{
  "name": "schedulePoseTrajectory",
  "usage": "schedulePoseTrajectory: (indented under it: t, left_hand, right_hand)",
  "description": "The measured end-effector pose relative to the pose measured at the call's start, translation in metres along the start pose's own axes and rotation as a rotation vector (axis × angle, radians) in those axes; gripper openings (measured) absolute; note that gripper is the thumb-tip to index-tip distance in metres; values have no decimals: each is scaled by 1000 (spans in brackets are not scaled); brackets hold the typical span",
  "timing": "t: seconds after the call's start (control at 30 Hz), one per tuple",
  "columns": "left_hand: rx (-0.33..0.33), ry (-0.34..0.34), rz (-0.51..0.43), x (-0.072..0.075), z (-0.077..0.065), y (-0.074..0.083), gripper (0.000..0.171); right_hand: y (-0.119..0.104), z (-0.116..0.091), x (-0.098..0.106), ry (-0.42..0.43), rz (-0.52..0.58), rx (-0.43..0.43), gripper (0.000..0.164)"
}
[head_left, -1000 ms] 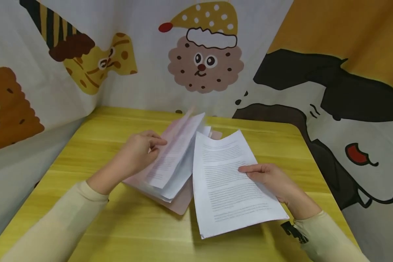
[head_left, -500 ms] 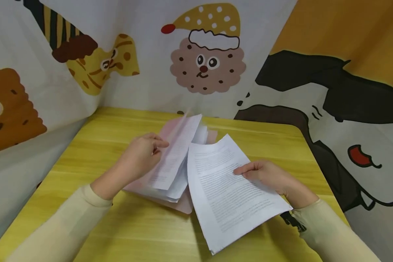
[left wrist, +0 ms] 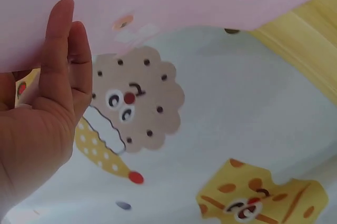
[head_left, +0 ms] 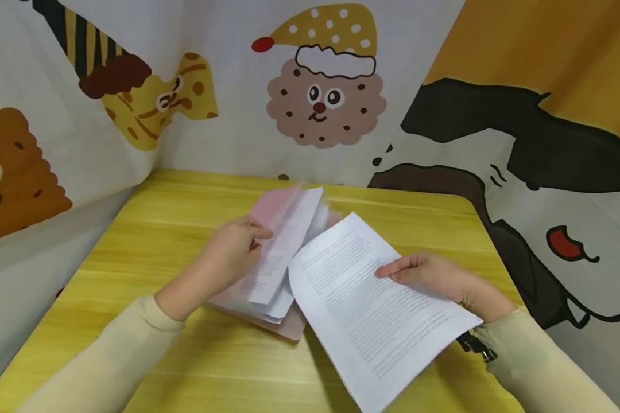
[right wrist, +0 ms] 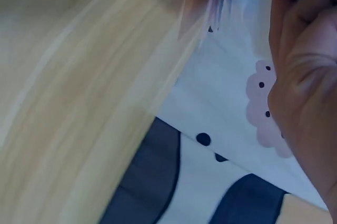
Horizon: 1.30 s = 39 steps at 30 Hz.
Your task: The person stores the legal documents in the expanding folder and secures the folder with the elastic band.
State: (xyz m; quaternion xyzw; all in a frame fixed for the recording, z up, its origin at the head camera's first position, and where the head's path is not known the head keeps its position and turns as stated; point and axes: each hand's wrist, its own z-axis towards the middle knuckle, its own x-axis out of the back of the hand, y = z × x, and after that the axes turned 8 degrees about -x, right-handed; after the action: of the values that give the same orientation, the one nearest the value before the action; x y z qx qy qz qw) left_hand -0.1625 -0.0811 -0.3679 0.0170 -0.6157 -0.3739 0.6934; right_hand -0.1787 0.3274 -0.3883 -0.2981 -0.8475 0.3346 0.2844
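A pink, see-through document folder [head_left: 277,205] stands half open in the middle of the table in the head view, with printed sheets [head_left: 283,252] fanned inside it. My left hand [head_left: 231,249] pinches its raised cover near the left edge. In the left wrist view the pink cover [left wrist: 189,0] spreads across the top, with the left fingers [left wrist: 58,50] against it. My right hand [head_left: 434,281] holds a small stack of printed paper [head_left: 361,304] by its right side, thumb on top. The stack bows, and its upper left edge overlaps the folder's sheets.
A yellow wood-grain table [head_left: 222,367] lies beneath everything. Behind it hangs a white curtain [head_left: 227,149] with cartoon prints, reaching the table's back and side edges. A dark strap [head_left: 476,346] shows at the right wrist.
The right hand's paper stack has tilted, its lower end swinging right and toward me, its top moving left. My left hand has shifted slightly right with the pink cover.
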Motion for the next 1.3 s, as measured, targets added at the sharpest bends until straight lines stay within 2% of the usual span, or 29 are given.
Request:
schedulePoseTrajectory:
  t: [0.07,0.23,0.3,0.5,0.63,0.7,0.8,0.87,0.93,1.03,1.13,1.23,1.3]
  left_hand:
    - [-16,-9,33,-6,0,2,33]
    - [-44,5,63,-14,1,5,32]
    - [-37,21,53,-13,1,5,34]
    - [-4,26,32,-12,5,6,37]
    - [1,15,34,-13,6,7,37]
    - [-6,17,41,-15,6,8,37]
    - [-22,24,49,-20,7,9,36]
    - [-31,25,56,-22,7,9,36]
    - [-35,23,57,-24,6,10,35]
    - [-36,14,54,-27,6,13,35]
    - [-30,6,42,-29,6,16,34]
    - [-20,-12,26,-29,7,19,34]
    - [-10,-23,20,-28,7,21,34]
  right_hand:
    - [1,6,3,21,42,-10,37]
    - [6,12,8,55,-50,23,36]
    - [8,8,10,16,-54,18,35]
    - [16,-18,24,-162,48,-12,35]
    - [18,-31,33,-190,83,9,38]
    - [18,-32,34,-138,76,-2,39]
    - [18,-26,30,6,12,-9,38]
    - [14,-15,23,108,-23,-23,36]
    - [11,-1,13,166,19,-29,37]
    - [8,24,-9,253,157,-23,39]
    - [7,49,-40,359,278,15,41]
    - [3,66,-72,485,293,51,40]
    - [-3,74,-89,548,264,79,40]
